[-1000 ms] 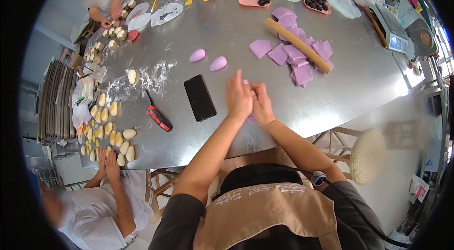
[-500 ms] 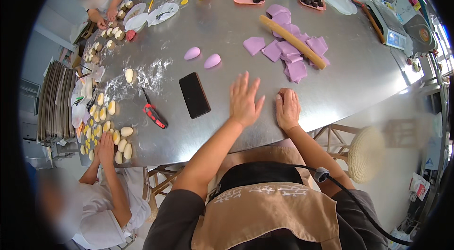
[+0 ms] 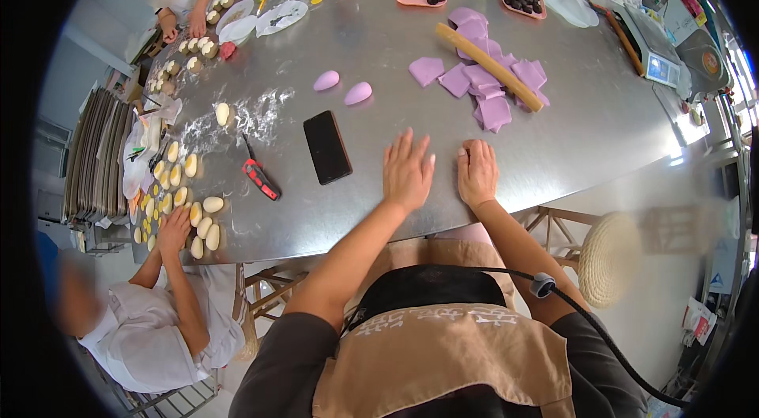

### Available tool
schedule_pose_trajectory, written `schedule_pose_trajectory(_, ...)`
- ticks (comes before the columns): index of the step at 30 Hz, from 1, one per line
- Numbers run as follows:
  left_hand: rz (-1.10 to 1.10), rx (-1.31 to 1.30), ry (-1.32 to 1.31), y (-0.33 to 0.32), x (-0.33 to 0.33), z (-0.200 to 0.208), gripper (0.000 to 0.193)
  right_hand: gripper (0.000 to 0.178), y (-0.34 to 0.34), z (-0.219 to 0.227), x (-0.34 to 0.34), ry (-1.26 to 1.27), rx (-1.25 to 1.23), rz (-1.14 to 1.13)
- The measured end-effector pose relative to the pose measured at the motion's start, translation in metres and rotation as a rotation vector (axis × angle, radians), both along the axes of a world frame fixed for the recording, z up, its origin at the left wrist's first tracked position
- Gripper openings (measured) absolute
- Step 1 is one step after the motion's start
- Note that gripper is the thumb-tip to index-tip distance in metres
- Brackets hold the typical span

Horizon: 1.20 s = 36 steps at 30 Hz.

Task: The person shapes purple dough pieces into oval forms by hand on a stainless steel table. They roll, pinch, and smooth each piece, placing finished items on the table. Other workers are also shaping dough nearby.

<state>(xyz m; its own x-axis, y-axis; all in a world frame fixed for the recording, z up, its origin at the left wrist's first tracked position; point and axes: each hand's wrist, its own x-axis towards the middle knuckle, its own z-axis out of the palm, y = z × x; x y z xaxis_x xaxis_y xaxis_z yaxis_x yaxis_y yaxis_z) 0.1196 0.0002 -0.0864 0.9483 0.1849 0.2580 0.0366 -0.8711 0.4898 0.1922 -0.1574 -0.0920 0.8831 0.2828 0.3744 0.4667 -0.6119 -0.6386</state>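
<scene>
Left hand (image 3: pixel 408 173): grip spread, palm down over grey metal desk (image 3: pixel 371 34), nothing visibly held. Right hand (image 3: pixel 477 174): grip curled, contents indeterminable.

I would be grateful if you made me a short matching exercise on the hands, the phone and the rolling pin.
Column one:
1. Left hand
2. Right hand
3. Phone
4. Tan rolling pin

Column two:
A. Lying flat beside the red-and-black cutter
B. Curled up
C. Lying across flat purple pieces
D. Spread open

Right pairs: 1-D, 2-B, 3-A, 4-C
</scene>
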Motion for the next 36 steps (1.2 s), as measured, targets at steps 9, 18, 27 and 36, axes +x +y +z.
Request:
schedule_pose_trajectory(9,0.031,-0.258,-0.061,0.036,0.039,0.018,0.060,0.011,-0.001,0.003,0.002,0.000,0.000,0.011)
schedule_pose_trajectory(18,-0.208,-0.012,-0.007,-0.012,-0.035,-0.001,0.037,0.010,-0.001,0.004,0.004,0.030,-0.006,0.000)
schedule_pose_trajectory(27,-0.199,-0.037,-0.001,-0.002,-0.017,-0.012,0.038,0.009,-0.001,0.005,0.003,0.015,0.012,-0.007)
schedule_pose_trajectory(36,-0.064,-0.175,-0.064,0.007,0.005,-0.016,0.043,0.010,0.000,0.006,0.003,0.067,0.127,-0.023)
